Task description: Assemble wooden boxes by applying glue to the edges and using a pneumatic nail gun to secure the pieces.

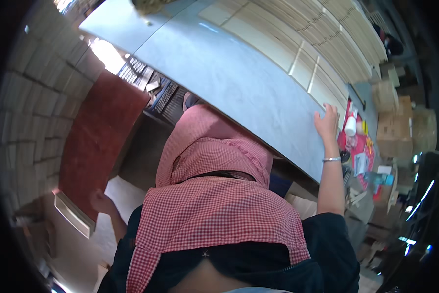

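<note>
My right hand (328,122) reaches over the grey-topped table (219,73), fingers apart and holding nothing. Its fingertips are near the end of the pale, slat-like pieces (322,88) laid in rows along the table's far side; whether they touch cannot be told. My left hand (100,201) is low at the left, close to the edge of a dark red board (102,132). It is small and blurred, so its fingers cannot be made out. A pale, narrow box-like piece (74,215) stands beside that hand.
Stacked pale blocks (33,107) form a wall at the left. A dark slatted crate (168,100) stands under the table. Past my right hand are a white bottle (350,126), a clear bottle with a blue cap (378,178) and cardboard boxes (395,124).
</note>
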`<state>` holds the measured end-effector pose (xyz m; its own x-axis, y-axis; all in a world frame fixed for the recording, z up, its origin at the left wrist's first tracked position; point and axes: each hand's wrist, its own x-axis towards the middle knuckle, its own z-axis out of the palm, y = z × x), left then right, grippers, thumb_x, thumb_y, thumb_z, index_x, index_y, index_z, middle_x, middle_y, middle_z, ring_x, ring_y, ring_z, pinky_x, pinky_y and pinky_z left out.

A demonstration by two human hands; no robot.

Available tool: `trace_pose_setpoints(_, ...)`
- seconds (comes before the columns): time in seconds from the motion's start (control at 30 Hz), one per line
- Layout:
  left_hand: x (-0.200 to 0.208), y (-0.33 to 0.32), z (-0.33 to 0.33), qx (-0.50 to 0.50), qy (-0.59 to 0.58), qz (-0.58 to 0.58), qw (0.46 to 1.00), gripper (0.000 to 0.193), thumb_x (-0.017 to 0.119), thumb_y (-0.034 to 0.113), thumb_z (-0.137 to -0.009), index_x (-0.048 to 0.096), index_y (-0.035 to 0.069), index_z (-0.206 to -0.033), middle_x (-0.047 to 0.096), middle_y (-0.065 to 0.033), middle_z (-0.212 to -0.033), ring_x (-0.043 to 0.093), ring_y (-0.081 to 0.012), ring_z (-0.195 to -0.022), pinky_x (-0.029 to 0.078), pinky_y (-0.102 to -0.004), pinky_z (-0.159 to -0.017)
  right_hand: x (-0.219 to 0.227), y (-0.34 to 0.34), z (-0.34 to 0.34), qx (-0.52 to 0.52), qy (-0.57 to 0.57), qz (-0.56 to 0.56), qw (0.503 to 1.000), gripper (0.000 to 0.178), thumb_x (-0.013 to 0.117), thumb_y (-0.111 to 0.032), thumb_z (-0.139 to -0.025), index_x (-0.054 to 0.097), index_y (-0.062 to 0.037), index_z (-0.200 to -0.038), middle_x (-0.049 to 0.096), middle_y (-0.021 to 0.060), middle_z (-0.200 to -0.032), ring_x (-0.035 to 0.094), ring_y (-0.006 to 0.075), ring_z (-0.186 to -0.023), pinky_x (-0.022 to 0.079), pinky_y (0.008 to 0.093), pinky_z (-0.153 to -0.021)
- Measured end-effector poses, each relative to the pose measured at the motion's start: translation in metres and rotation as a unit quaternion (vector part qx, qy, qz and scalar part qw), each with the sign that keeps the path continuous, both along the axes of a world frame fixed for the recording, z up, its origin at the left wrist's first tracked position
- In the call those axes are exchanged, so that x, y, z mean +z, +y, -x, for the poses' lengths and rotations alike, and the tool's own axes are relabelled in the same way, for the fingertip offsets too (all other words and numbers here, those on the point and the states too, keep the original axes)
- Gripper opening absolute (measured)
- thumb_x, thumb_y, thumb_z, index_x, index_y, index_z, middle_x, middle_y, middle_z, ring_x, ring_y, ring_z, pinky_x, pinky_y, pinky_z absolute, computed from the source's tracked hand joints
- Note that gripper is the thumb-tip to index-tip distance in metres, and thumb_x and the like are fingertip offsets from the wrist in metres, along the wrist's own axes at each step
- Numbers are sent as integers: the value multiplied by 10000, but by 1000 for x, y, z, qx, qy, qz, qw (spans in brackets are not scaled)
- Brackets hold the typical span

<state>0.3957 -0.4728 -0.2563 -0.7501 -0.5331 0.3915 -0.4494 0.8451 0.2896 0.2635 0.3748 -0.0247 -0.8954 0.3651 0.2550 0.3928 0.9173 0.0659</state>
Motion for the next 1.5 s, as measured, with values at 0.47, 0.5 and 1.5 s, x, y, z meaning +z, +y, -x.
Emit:
trace_pose_setpoints(0.47,222,364,339,-554,130,-101,816,285,659,23,-863,652,52,-1147,574,-122,-1394,525,-315,-1260,448,-418,-1043,-1,65,-30,4,-120,115,986,384,711,-137,-772,618,-64,-1137,557,162,-1168,565,397,-1051,489,469,-947)
trace_pose_setpoints(0.5,232,386,363,-605,149,-65,780,363,667,16,-842,637,62,-1201,553,-126,-1428,514,-326,-1285,448,-427,-1055,-4,69,-34,9,-94,111,989,371,720,-137,-765,622,-68,-1116,555,158,-1162,565,393,-1051,489,468,-944)
trace_pose_setpoints(1.5,249,481,409,-618,-255,-96,738,419,475,75,-921,533,28,-1334,685,-205,-968,656,-284,-640,551,-375,-578,42,-151,10,131,54,355,924,94,634,-76,-850,697,-48,-914,679,114,-781,588,290,-602,496,394,-620)
